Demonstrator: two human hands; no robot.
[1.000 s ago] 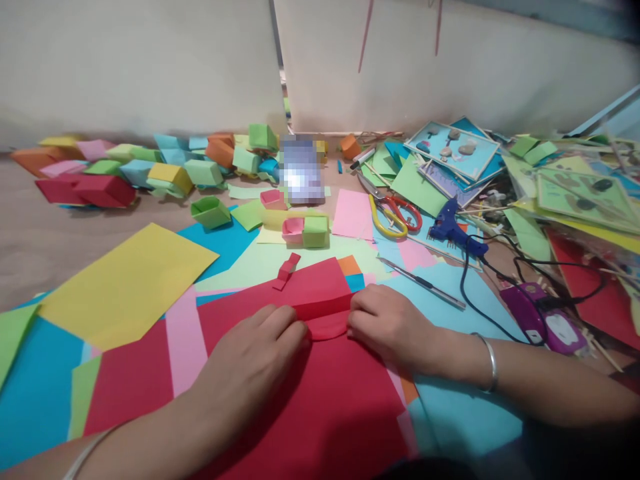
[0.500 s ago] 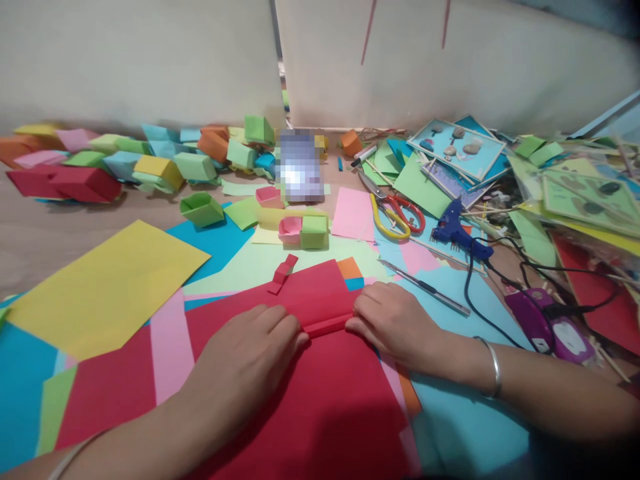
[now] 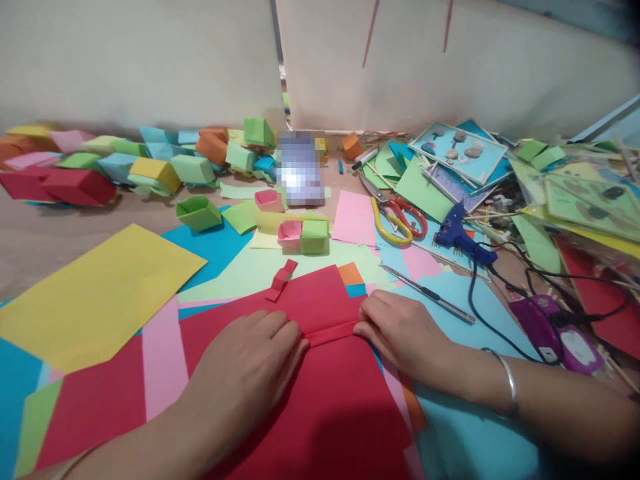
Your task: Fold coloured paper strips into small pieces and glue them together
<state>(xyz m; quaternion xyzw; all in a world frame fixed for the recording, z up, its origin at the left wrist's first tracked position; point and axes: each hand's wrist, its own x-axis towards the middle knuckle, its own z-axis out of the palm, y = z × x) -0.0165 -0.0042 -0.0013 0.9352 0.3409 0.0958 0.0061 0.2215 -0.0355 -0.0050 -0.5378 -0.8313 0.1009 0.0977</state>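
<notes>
A narrow folded red paper strip (image 3: 331, 335) stretches between my two hands, over a large red sheet (image 3: 345, 393). My left hand (image 3: 255, 357) is closed on the strip's left end, its fingertips curled under and partly hidden. At the other end, my right hand (image 3: 400, 330) pinches the strip between thumb and fingers. A small creased red paper piece (image 3: 281, 280) lies on the red sheet just beyond my left hand. To the right of my right hand rests a craft knife (image 3: 430, 293) on light blue paper.
Folded paper boxes (image 3: 195, 170) in many colours line the back left. Scissors (image 3: 393, 220), a blue glue gun (image 3: 463, 233) with a black cable and framed pebble pictures (image 3: 460, 150) crowd the right. A yellow sheet (image 3: 105, 293) lies at left. Small pink and green boxes (image 3: 314, 237) stand mid-table.
My hands keep hold of the strip, which has rolled or tilted slightly so that more of its flat face shows. The right hand sits a little further right; the view has shifted slightly.
</notes>
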